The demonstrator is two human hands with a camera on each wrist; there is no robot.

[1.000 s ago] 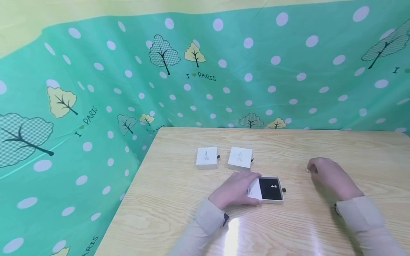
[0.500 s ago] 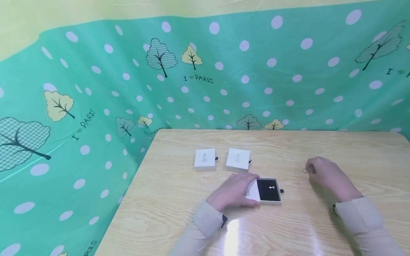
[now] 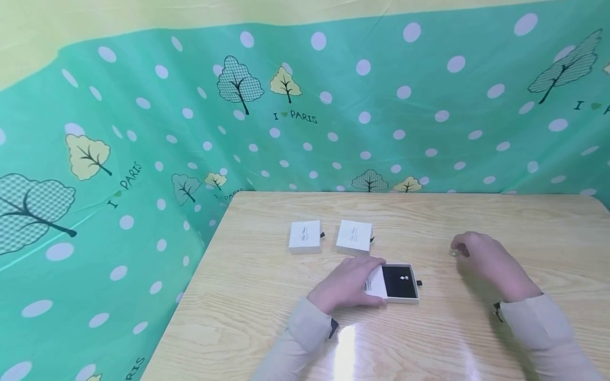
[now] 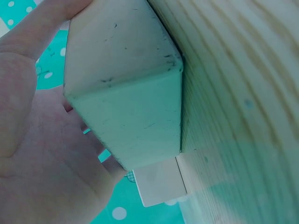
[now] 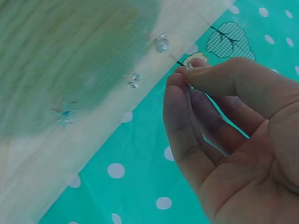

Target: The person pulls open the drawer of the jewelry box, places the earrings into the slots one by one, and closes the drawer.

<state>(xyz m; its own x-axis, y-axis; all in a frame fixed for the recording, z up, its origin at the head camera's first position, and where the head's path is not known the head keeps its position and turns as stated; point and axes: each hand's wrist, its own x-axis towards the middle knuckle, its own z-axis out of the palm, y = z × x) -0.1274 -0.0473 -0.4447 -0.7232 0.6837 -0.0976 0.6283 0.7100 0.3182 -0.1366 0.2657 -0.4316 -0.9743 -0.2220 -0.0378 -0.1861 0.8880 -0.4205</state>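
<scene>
My left hand (image 3: 345,283) grips a white slide-out jewellery box (image 3: 376,284) from its left end, thumb on the near side and fingers on the far side. Its drawer stands partly pulled out to the right, showing a black pad (image 3: 395,290) with a small shiny earring (image 3: 404,278) on it. In the left wrist view, the box's end (image 4: 135,121) faces the palm. Over the table to the right, my right hand (image 3: 488,264) pinches a tiny silvery earring (image 5: 188,65) between thumb and fingertips; most of it is hidden by the fingers.
Two closed white boxes (image 3: 305,236) with black pull tabs lie behind the left hand, the right-hand box (image 3: 354,236) closest to it. Several small glittering pieces (image 5: 133,81) lie on the wooden table (image 3: 238,317) near the right hand. A green dotted curtain (image 3: 305,106) hangs behind.
My right hand has shifted slightly to the left, its fingertips still together. The left hand and the box have stayed in place; the head view tilted a little.
</scene>
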